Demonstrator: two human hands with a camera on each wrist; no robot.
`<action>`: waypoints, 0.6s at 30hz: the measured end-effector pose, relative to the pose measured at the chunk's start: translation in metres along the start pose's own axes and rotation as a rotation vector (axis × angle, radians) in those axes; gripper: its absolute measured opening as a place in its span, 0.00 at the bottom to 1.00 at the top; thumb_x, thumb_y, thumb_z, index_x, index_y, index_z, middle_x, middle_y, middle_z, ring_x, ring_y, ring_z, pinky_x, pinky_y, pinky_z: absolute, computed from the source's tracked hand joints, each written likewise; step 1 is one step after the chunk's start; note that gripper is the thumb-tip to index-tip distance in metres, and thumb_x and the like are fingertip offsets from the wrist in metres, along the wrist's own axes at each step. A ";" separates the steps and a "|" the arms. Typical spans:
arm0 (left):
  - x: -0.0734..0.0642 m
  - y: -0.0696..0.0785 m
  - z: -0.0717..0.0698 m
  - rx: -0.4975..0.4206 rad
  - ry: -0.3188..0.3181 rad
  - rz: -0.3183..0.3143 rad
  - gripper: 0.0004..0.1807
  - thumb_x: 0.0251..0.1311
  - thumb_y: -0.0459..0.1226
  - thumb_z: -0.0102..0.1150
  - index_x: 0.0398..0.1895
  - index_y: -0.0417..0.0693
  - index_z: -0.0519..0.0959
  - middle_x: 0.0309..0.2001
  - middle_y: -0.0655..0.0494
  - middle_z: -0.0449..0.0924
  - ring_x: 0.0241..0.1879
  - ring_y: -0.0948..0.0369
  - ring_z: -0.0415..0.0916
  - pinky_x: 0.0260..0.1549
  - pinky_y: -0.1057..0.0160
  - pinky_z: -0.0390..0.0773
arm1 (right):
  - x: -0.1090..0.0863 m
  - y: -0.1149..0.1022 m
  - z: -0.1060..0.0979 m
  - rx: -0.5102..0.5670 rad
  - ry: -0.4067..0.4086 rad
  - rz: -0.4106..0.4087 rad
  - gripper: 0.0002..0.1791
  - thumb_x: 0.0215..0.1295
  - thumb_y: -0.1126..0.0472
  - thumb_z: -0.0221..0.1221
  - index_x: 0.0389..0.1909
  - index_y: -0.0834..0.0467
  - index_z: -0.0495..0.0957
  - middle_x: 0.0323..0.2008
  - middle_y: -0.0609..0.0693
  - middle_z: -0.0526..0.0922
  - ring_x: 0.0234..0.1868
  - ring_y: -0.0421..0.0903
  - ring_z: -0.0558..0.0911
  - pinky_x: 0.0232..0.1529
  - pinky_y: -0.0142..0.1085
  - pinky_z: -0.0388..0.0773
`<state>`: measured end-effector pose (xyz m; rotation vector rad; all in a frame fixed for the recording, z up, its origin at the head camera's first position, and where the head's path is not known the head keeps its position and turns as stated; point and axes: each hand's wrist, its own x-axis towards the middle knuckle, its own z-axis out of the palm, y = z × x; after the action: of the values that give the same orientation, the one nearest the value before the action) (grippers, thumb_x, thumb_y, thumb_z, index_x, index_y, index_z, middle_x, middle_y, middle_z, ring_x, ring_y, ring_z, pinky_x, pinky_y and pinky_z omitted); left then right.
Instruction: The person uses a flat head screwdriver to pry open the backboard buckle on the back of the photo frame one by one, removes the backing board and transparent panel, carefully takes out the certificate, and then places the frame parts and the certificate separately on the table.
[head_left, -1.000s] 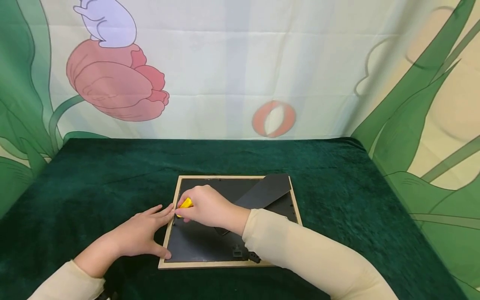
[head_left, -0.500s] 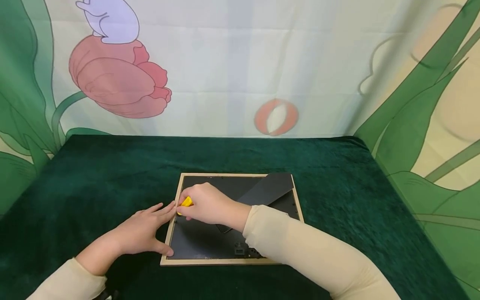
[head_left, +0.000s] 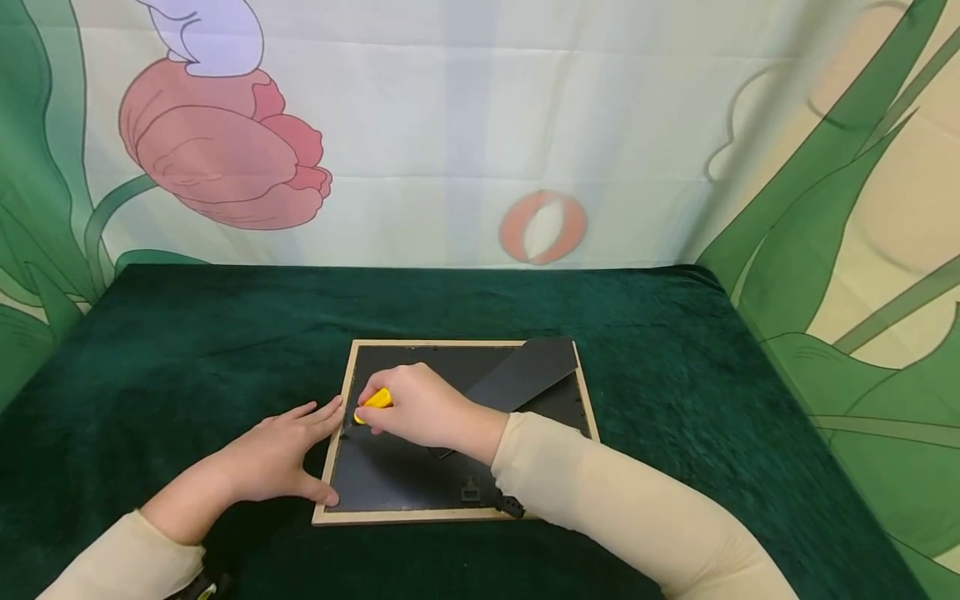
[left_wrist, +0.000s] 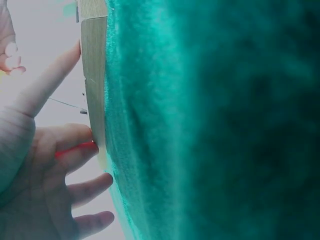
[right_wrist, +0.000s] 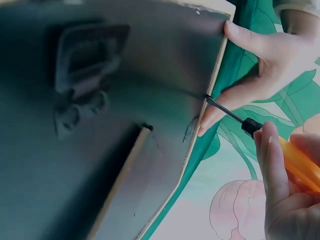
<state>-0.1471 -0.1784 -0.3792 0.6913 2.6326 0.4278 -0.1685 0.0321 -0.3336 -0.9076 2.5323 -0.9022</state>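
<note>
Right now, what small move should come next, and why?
Probably gently lift the small dark tab: the screwdriver in the right hand has its tip there at the edge of the frame, and the left hand rests along that side.

In the head view, the right sleeve (head_left: 615,492) hides the near right corner of the wooden frame (head_left: 405,517), the right hand (head_left: 423,406) covers part of the yellow screwdriver (head_left: 377,402) (handle cut off in the right wrist view, where a black bracket (right_wrist: 82,86) blurs), and the top edge crops a pale printed animal (head_left: 217,37).
</note>
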 end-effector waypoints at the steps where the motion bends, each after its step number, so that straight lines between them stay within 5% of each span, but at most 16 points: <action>1: 0.000 0.000 0.000 -0.005 -0.002 -0.003 0.61 0.32 0.65 0.68 0.69 0.40 0.59 0.69 0.44 0.54 0.65 0.35 0.52 0.53 0.30 0.55 | 0.000 -0.001 0.001 -0.006 0.003 -0.005 0.09 0.63 0.59 0.60 0.40 0.60 0.80 0.23 0.42 0.82 0.22 0.31 0.77 0.22 0.24 0.73; 9: -0.001 0.001 0.000 -0.064 0.009 -0.004 0.57 0.32 0.61 0.71 0.69 0.47 0.61 0.70 0.45 0.54 0.64 0.34 0.51 0.51 0.27 0.53 | 0.006 -0.019 0.009 -0.142 0.032 -0.122 0.11 0.63 0.59 0.59 0.42 0.61 0.82 0.19 0.41 0.79 0.15 0.33 0.71 0.19 0.21 0.68; 18: 0.001 0.006 -0.002 0.027 0.000 -0.031 0.58 0.31 0.62 0.71 0.68 0.44 0.62 0.68 0.44 0.57 0.64 0.35 0.53 0.52 0.28 0.54 | 0.002 -0.010 0.005 -0.149 -0.013 -0.110 0.10 0.64 0.57 0.58 0.41 0.59 0.79 0.21 0.41 0.78 0.19 0.32 0.73 0.23 0.20 0.70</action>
<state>-0.1464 -0.1729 -0.3753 0.6576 2.6500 0.3836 -0.1627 0.0225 -0.3311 -1.1028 2.5876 -0.7418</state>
